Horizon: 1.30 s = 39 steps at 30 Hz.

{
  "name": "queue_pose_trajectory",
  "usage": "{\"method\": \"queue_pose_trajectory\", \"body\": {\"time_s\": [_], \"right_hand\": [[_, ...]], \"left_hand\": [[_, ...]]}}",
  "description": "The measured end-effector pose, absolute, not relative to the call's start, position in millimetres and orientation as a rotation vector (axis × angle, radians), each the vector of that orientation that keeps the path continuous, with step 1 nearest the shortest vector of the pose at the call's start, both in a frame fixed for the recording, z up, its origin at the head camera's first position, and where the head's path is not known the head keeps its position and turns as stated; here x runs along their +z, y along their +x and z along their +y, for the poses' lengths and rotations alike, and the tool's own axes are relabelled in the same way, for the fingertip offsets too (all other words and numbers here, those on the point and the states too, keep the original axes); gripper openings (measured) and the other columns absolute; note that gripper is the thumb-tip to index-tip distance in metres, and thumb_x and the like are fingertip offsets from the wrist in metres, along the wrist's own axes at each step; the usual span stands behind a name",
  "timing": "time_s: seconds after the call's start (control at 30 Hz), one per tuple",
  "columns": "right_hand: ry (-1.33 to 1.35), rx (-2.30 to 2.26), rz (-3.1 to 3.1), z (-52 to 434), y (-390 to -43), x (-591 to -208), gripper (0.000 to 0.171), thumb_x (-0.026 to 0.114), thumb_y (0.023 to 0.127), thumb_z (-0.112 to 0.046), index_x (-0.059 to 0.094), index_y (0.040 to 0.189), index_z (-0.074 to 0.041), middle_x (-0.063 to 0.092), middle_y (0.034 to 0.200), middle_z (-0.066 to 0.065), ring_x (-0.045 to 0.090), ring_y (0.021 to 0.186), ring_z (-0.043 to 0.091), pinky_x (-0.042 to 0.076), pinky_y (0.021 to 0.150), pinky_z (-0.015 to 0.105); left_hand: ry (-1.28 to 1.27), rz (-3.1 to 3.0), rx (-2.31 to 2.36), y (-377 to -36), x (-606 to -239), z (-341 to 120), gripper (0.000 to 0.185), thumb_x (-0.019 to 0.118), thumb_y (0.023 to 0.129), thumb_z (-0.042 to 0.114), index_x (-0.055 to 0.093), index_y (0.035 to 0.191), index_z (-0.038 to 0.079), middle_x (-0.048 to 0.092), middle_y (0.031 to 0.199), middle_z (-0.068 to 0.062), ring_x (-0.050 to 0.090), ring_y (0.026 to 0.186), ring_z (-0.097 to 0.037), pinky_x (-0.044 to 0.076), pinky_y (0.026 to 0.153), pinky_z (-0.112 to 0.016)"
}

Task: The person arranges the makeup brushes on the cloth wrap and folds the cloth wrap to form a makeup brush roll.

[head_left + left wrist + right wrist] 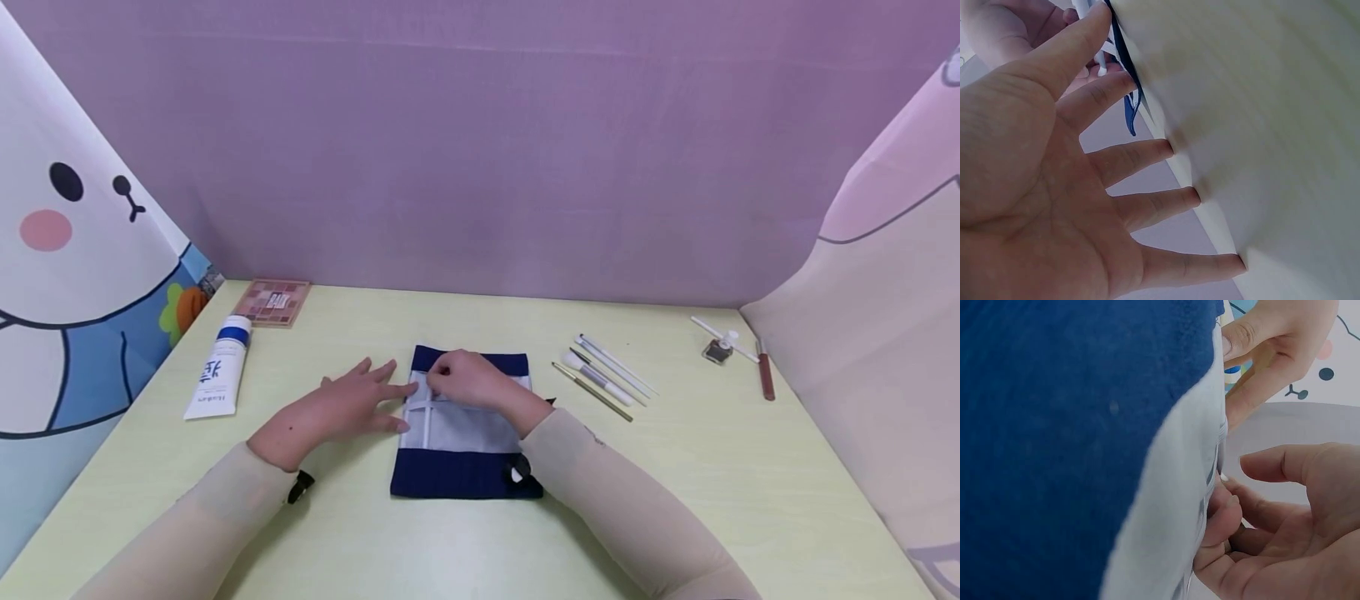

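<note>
A navy and grey cloth brush roll lies opened flat, with a pale strap across its grey panel. Along its left side runs a slim white stick, crossing under or over the strap. My right hand is bent over the upper left of the panel, fingers curled at the stick's upper part; the left wrist view shows the white stick's rounded end beside those fingers. My left hand is spread, index finger and thumb at the roll's left edge, the other fingertips resting on the table.
Several makeup brushes lie right of the roll. Farther right are a small dark bottle, a white stick and a reddish-brown tube. At left sit a white and blue tube and a pink palette. A purple curtain hangs behind.
</note>
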State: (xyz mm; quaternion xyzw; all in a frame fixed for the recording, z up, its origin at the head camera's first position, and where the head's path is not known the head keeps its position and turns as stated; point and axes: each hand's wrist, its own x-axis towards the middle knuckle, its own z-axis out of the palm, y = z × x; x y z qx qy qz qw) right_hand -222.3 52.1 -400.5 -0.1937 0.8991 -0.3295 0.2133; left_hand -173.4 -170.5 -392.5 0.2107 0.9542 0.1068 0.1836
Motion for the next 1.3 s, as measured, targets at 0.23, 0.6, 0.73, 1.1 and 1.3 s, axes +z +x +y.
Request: {"method": "queue_pose_trajectory", "body": {"time_s": [0.23, 0.6, 0.73, 1.1, 1.3], "right_hand": [[-0.55, -0.889, 2.491, 55, -222, -398, 0.034, 0.053, 0.109, -0.029, 0.078, 0.125, -0.013, 0.077, 0.108, -0.002, 0.062, 0.079, 0.013, 0.051, 0.074, 0.029], [-0.516, -0.947, 2.485, 66, -222, -388, 0.042, 0.055, 0.11, -0.034, 0.065, 0.145, -0.012, 0.074, 0.127, 0.005, 0.069, 0.105, 0.017, 0.058, 0.093, 0.039], [-0.502, -1.018, 2.476, 76, -223, -383, 0.041, 0.055, 0.11, -0.032, 0.064, 0.145, -0.013, 0.075, 0.118, 0.005, 0.071, 0.095, 0.021, 0.058, 0.081, 0.034], [-0.431, -1.184, 2.423, 118, -234, -371, 0.046, 0.053, 0.112, -0.032, 0.056, 0.153, -0.01, 0.073, 0.119, 0.013, 0.073, 0.101, 0.032, 0.064, 0.09, 0.044], [-0.41, -1.236, 2.454, 146, -237, -364, 0.046, 0.056, 0.112, -0.033, 0.055, 0.153, -0.012, 0.07, 0.131, 0.019, 0.073, 0.112, 0.033, 0.061, 0.103, 0.051]], "left_hand": [[0.609, 2.693, 0.314, -174, -393, -173, 0.066, 0.069, 0.1, 0.055, 0.053, 0.159, 0.029, 0.028, 0.176, -0.024, 0.023, 0.159, -0.063, 0.027, 0.101, -0.097], [0.574, 2.689, 0.316, -175, -395, -172, 0.067, 0.07, 0.1, 0.055, 0.053, 0.159, 0.029, 0.027, 0.176, -0.024, 0.02, 0.159, -0.064, 0.026, 0.101, -0.098], [0.567, 2.685, 0.323, -175, -396, -172, 0.066, 0.07, 0.1, 0.055, 0.053, 0.159, 0.03, 0.027, 0.176, -0.023, 0.019, 0.159, -0.063, 0.024, 0.102, -0.098], [0.576, 2.687, 0.33, -175, -397, -172, 0.066, 0.069, 0.1, 0.055, 0.052, 0.16, 0.03, 0.026, 0.177, -0.023, 0.019, 0.16, -0.062, 0.024, 0.103, -0.098], [0.586, 2.69, 0.331, -174, -394, -172, 0.067, 0.068, 0.101, 0.054, 0.051, 0.16, 0.029, 0.026, 0.177, -0.023, 0.02, 0.16, -0.062, 0.024, 0.103, -0.098]]}}
